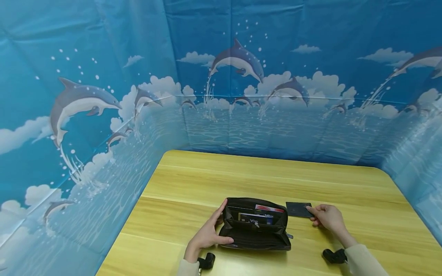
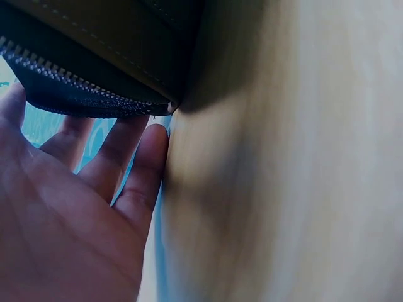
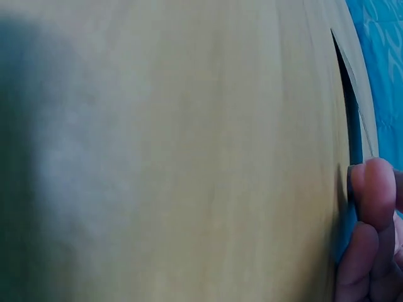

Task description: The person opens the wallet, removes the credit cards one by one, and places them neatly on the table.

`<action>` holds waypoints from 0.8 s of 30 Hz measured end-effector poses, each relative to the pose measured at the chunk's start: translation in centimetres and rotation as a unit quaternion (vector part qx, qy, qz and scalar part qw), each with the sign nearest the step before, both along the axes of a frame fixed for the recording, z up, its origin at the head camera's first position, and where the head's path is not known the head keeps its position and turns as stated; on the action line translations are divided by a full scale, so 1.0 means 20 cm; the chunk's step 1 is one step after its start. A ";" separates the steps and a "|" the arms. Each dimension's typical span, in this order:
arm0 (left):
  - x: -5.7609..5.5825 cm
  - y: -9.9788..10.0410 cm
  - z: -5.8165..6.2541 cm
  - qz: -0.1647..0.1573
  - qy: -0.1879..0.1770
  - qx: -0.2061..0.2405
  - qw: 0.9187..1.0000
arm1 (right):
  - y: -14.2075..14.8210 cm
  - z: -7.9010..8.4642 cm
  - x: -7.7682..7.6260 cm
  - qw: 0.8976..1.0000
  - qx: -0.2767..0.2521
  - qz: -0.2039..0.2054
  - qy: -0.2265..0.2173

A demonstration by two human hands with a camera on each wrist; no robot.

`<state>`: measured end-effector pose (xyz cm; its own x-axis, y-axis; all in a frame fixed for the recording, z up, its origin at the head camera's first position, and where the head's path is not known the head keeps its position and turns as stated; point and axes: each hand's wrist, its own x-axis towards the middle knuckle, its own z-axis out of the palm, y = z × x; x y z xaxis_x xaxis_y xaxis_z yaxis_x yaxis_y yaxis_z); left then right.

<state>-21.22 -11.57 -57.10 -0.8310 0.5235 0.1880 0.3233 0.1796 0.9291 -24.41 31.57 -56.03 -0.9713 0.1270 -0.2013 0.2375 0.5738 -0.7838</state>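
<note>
A dark zip-around wallet (image 1: 255, 239) lies spread open near the front of the table. My left hand (image 1: 208, 232) holds its left end, thumb over the front flap and fingers along the back edge. In the left wrist view those fingers touch the wallet beside its zipper teeth (image 2: 82, 82). Inside the wallet, a card marked "Vip" (image 1: 253, 219) and a red and white card (image 1: 269, 208) stick up from slots. To the right of the wallet, my right hand (image 1: 328, 219) pinches a black card (image 1: 297, 209) by its right end. The right wrist view shows that card edge-on, tilted against the tabletop.
The wood-patterned table (image 1: 193, 176) has rounded far corners. A blue curtain (image 1: 221, 126) printed with dolphins and clouds stands behind it and at both sides. Black wrist devices (image 1: 207, 261) sit on both wrists, below light sleeves (image 1: 364, 260).
</note>
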 end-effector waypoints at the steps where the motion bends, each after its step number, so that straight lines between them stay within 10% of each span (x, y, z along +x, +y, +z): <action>1: 0.00 0.00 0.00 0.001 0.000 0.000 1.000 | 0.00 0.00 0.00 1.000 0.004 0.000 -0.002; 24: 0.00 0.00 0.00 0.002 0.005 -0.003 1.000 | -0.02 0.00 0.01 0.998 0.049 0.009 0.022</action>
<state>-21.24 -11.52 -57.15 -0.8307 0.5220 0.1934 0.3327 0.1869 0.9243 -24.29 31.13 -56.07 -0.9811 0.1269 -0.1461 0.1935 0.6527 -0.7325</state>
